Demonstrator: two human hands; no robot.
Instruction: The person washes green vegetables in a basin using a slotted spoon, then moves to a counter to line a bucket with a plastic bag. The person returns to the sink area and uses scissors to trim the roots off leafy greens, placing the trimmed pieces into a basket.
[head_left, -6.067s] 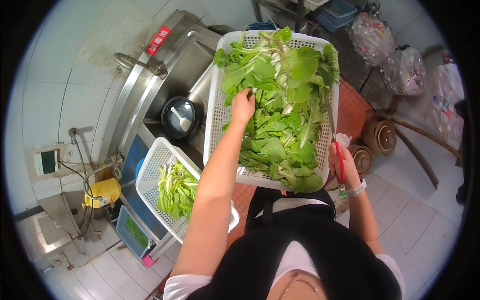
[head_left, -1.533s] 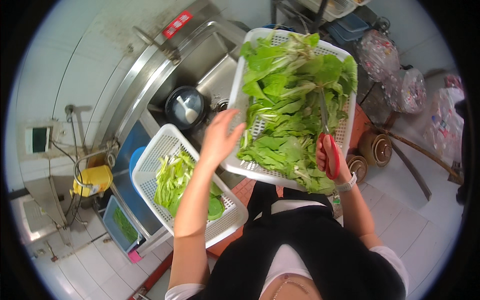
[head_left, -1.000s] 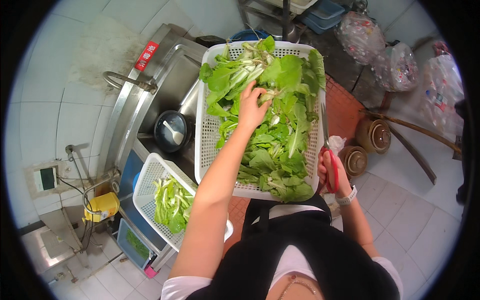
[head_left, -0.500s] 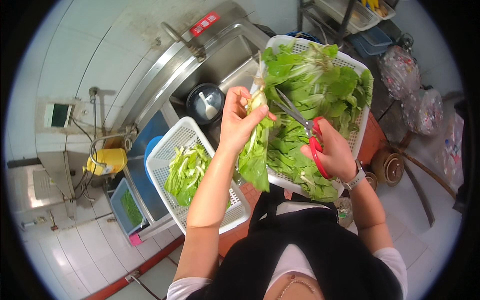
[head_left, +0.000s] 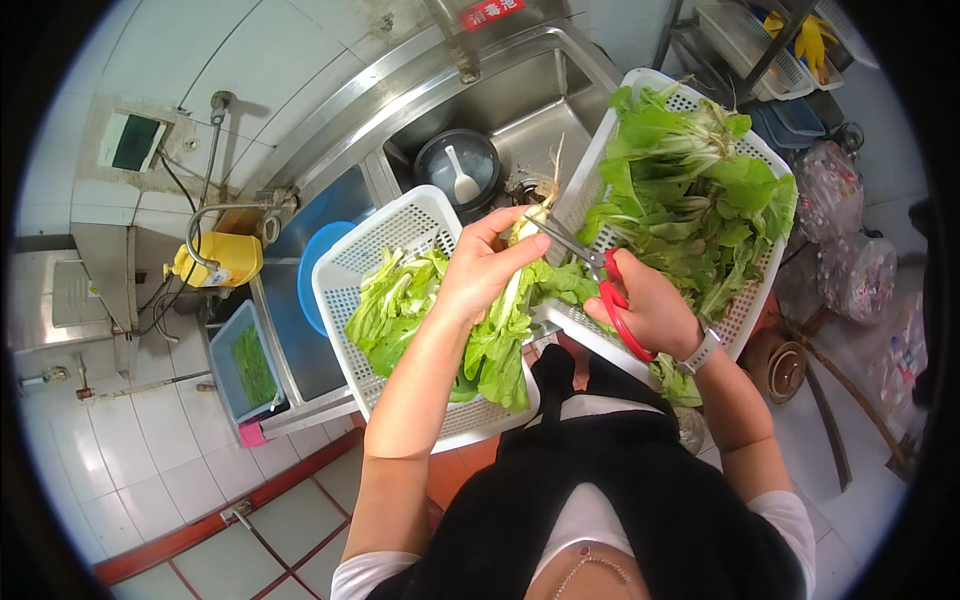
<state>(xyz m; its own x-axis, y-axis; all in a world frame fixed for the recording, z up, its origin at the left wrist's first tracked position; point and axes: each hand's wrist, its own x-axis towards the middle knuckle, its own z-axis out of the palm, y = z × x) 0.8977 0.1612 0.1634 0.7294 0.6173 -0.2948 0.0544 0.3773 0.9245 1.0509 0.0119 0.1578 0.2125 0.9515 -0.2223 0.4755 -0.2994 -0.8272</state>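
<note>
My left hand (head_left: 482, 268) grips a leafy green plant (head_left: 505, 345) near its pale base, with the thin root pointing up and the leaves hanging down over a white basket. In my right hand (head_left: 660, 305) are red-handled scissors (head_left: 622, 325). Their blades lie across the plant's base by my left thumb; whether they are fully closed there I cannot tell. Whole greens (head_left: 690, 190) with roots pile up in the white perforated basket (head_left: 768, 280) on the right. Other leafy greens (head_left: 392, 312) lie in the white perforated basket (head_left: 334, 285) on the left, partly hidden by my left forearm.
Behind the baskets is a steel sink (head_left: 535, 105) holding a dark bowl (head_left: 430, 160) with a white spoon (head_left: 462, 175). A blue basin (head_left: 312, 275), yellow jug (head_left: 228, 260) and grey-blue tub (head_left: 225, 365) are on the left. Brown jar (head_left: 775, 370) and plastic bags (head_left: 855, 275) stand right.
The view has shifted right-to-left across the scene. My hands and the plant are now nearer the left basket, and the scissor blades have come from beside the plant onto its base.
</note>
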